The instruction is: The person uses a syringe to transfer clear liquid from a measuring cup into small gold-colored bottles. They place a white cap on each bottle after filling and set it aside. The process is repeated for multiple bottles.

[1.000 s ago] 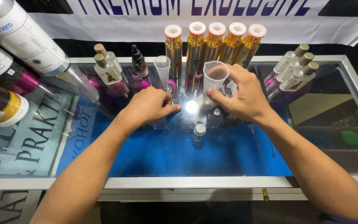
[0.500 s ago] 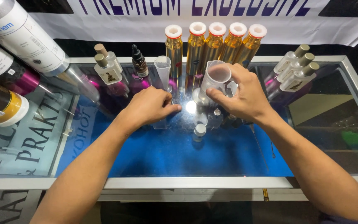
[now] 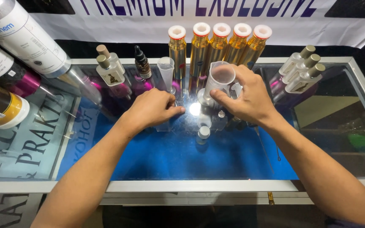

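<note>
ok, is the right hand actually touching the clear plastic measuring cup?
Touching. The head view shows the right hand with its fingers wrapped around the side of the clear plastic measuring cup, no gap visible between them.

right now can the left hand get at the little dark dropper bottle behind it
Probably yes. The left hand rests on the glass top just in front of the dark dropper bottle, with nothing standing between them; the clear funnel-shaped cup stands beside it.

Your right hand [image 3: 250, 99] hides the lower part of the clear plastic measuring cup [image 3: 219, 80]; the large silver cylindrical bottle [image 3: 22, 36] is cut off at the top-left edge.
</note>
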